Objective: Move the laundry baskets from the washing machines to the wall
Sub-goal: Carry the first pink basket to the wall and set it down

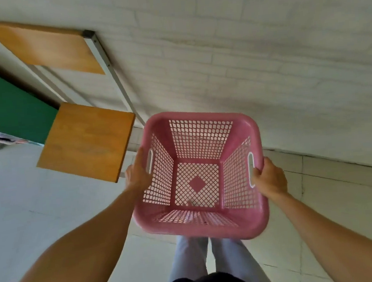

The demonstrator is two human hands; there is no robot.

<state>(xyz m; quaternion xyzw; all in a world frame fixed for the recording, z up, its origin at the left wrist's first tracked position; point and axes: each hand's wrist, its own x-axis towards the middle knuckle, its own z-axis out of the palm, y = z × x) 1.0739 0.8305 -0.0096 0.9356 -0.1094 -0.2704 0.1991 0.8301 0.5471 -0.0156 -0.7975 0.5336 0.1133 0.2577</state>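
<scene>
I carry an empty pink plastic laundry basket (244, 226) with lattice sides in front of my body, above the floor. My left hand (137, 174) grips its left rim by the white-edged handle slot. My right hand (269, 178) grips the right rim at the other handle slot. The basket's far side is close to the white brick wall (263, 55). No washing machines are in view.
A wooden chair (86, 140) with a white metal frame stands against the wall just left of the basket. A green surface (4, 105) lies further left. White floor tiles (343, 205) spread to the right along the wall's base. My legs are below the basket.
</scene>
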